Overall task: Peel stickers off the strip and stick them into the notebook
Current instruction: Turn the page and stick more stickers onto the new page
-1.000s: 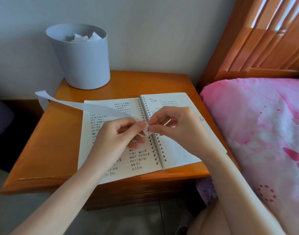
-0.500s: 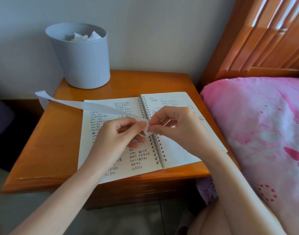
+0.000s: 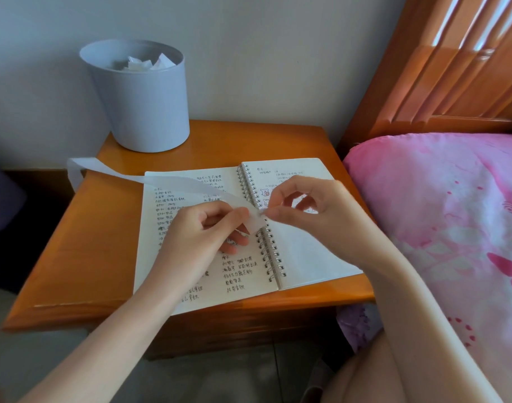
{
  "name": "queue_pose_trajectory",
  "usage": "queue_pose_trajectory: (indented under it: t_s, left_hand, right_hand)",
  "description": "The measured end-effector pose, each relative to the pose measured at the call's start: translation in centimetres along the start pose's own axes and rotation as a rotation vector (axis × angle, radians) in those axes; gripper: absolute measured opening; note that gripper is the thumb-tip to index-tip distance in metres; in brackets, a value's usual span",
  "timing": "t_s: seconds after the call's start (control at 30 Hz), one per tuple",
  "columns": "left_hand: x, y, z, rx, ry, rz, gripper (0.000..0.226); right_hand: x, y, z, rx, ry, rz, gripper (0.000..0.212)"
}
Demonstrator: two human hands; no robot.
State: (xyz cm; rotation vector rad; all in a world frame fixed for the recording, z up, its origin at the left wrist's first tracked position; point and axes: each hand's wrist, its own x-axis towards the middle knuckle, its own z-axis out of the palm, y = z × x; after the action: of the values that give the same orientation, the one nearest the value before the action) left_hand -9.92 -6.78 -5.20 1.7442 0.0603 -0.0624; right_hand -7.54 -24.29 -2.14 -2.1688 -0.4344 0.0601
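Observation:
An open spiral notebook [image 3: 307,257] lies on the wooden nightstand [image 3: 83,257]; its left page is full of handwriting and its right page carries a few small stickers near the top. A long white backing strip [image 3: 173,183] trails from the nightstand's left edge across the left page. My left hand [image 3: 202,231] pinches the strip's near end above the spiral. My right hand [image 3: 310,210] pinches a small sticker [image 3: 263,211] at the strip's tip with thumb and forefinger.
A pale blue bin [image 3: 138,94] with crumpled paper inside stands at the back left of the nightstand, against the wall. A pink quilt [image 3: 452,216] covers the bed on the right, under a wooden headboard [image 3: 441,62].
My right hand has shifted slightly right, and the strip end now bends between the two hands above the spiral. The notebook and bin have not moved.

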Motion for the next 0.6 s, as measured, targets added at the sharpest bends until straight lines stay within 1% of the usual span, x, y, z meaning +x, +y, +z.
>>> queue_pose_trajectory:
  t_s: [0.13, 0.27, 0.6]
  left_hand:
    - [-0.1, -0.1, -0.1, 0.009, 0.002, -0.003, 0.017]
    - [-0.1, -0.2, -0.2, 0.008, -0.012, 0.000, 0.016]
    - [-0.1, -0.2, -0.2, 0.011, -0.009, 0.006, 0.015]
  right_hand:
    - [-0.2, 0.4, -1.2, 0.150, 0.060, 0.154, 0.003]
    - [-0.2, 1.1, -1.4, 0.148, 0.014, 0.295, 0.003]
    - [0.4, 2.0, 0.2, 0.090, 0.052, 0.375, 0.007]
